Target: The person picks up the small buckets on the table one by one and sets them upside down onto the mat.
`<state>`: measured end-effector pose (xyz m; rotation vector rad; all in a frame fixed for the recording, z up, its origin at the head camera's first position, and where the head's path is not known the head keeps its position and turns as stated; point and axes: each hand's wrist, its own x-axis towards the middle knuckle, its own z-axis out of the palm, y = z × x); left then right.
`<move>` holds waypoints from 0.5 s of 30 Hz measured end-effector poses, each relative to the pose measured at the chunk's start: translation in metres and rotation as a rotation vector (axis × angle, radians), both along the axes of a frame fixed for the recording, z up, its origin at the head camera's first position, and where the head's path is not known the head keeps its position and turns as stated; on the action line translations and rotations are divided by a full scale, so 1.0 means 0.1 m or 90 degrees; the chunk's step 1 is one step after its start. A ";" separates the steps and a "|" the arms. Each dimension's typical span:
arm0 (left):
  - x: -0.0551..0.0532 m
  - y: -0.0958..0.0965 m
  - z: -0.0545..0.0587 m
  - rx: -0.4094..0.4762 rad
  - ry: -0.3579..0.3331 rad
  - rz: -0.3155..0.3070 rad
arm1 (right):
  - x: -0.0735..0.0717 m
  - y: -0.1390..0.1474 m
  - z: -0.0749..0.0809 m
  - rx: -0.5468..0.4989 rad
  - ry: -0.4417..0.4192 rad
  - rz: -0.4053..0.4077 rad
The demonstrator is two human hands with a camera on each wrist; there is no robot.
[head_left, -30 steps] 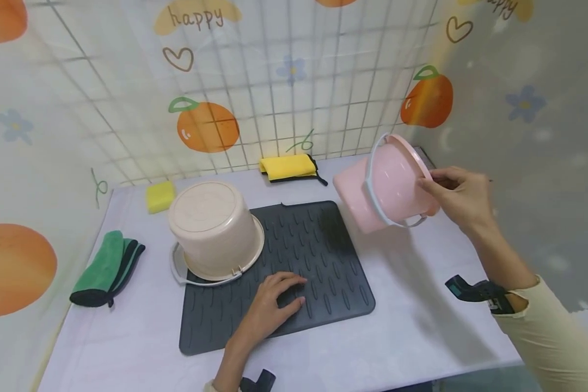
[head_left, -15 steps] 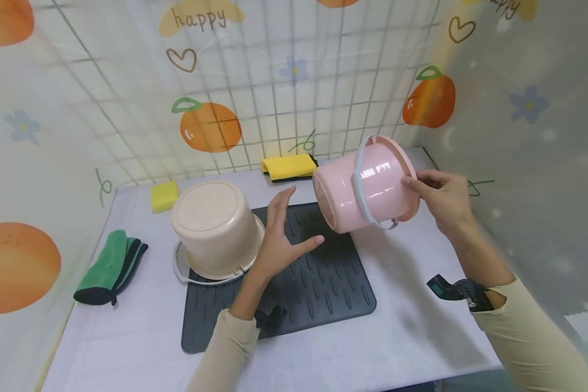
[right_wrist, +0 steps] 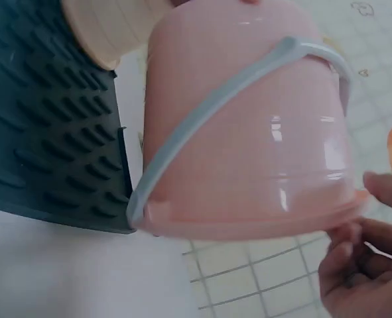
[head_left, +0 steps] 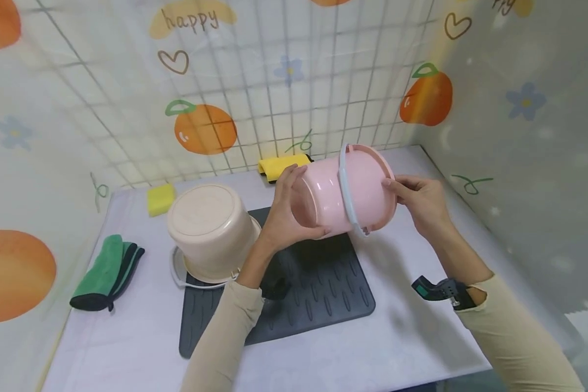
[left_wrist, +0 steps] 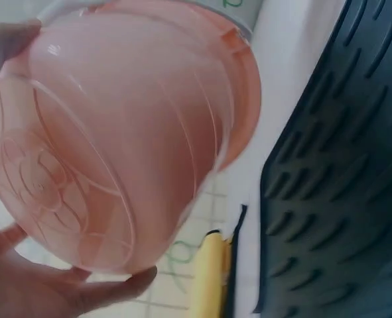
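Observation:
A pink bucket (head_left: 328, 190) with a pale blue handle is held in the air on its side, its base to the left and its mouth to the right. My left hand (head_left: 285, 215) spreads its thumb and fingers round the base, which also shows in the left wrist view. On the other end, my right hand (head_left: 423, 204) pinches the rim between thumb and fingers. Below the bucket lies a dark ridged mat (head_left: 323, 288). A cream bucket (head_left: 208, 223) stands upside down on the mat's left part, its grey handle lying round the rim.
At the back left sits a yellow sponge (head_left: 160, 199), and a folded yellow cloth (head_left: 276, 166) lies near the back wall behind the pink bucket. A green cloth (head_left: 105, 272) with black trim rests on the table's left side. A patterned curtain (head_left: 294, 98) hangs along the back.
The pink bucket has moved left over the mat, its base turning left. My left hand has risen from above the mat and taken hold of the base. The right hand still holds the rim.

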<state>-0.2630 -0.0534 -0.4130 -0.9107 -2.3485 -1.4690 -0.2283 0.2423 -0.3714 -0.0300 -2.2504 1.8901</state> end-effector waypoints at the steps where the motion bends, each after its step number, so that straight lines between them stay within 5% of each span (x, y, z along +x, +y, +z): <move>1: 0.01 -0.03 0.04 -0.005 0.010 0.012 | 0.02 -0.01 0.01 0.055 0.002 0.002; 5: 0.10 -0.14 0.24 -0.040 0.029 0.054 | 0.15 0.00 0.03 0.288 0.055 0.009; 10: 0.21 -0.25 0.46 -0.065 0.045 0.081 | 0.37 0.01 -0.07 0.460 0.211 0.035; 15: 0.26 -0.33 0.64 -0.089 0.035 0.093 | 0.65 -0.22 -0.41 0.563 0.251 0.172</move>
